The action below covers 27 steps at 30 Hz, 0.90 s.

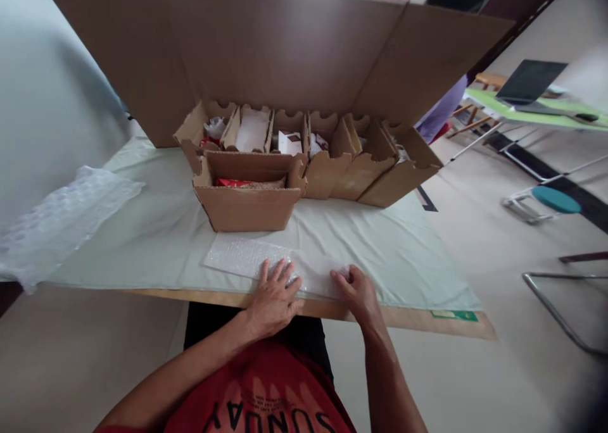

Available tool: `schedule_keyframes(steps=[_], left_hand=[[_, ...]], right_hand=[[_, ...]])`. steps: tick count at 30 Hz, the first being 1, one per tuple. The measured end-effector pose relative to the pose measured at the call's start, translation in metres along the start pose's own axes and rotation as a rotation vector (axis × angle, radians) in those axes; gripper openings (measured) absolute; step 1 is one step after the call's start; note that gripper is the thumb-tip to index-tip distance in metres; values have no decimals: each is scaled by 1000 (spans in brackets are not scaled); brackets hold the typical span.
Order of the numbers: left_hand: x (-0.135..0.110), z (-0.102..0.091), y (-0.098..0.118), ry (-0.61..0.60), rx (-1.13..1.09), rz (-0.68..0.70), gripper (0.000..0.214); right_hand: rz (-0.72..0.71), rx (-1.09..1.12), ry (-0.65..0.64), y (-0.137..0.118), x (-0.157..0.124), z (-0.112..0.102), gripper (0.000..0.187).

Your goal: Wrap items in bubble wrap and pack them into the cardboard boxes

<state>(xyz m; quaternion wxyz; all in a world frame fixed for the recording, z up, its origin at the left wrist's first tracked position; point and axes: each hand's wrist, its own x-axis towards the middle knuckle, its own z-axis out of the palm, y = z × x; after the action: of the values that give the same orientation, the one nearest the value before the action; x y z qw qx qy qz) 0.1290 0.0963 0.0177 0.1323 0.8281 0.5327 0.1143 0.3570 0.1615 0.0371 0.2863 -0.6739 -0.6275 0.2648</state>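
Note:
A flat strip of bubble wrap [242,256] lies along the table's front edge, before the cardboard boxes. My left hand [274,300] rests on its middle, fingers spread and palm down. At the strip's right end, my right hand [358,294] has its thumb and fingers pinched on the bubble wrap. The right part of the strip looks thinner and more see-through. Just behind it stands an open cardboard box [247,210] with a red packet [232,183] inside.
Several narrow cardboard bins [335,173] stand in a row behind, backed by a tall cardboard panel [294,47]. A loose bubble wrap sheet [71,218] hangs over the table's left side. Rightward are a green table [546,113] with a laptop [529,85] and a teal stool [555,199].

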Motion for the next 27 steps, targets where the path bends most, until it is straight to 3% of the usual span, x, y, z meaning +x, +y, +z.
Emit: schedule_keyframes(steps=[4,7,19,27], left_hand=[[2,-2,1,4,-11,12,49],[0,-4,-2,-6,-25,23,50],[-9,4,-16,53,-116,79,50],[-15,-1,-20,70,-152,89,48]], right_hand=[[123,479,-190,-23,-6,-8,48],[155,675,-276,-49,-8,-6,48],[249,892,-391,-101,2,40,46],[244,878,-441,-117,10,51,46]])
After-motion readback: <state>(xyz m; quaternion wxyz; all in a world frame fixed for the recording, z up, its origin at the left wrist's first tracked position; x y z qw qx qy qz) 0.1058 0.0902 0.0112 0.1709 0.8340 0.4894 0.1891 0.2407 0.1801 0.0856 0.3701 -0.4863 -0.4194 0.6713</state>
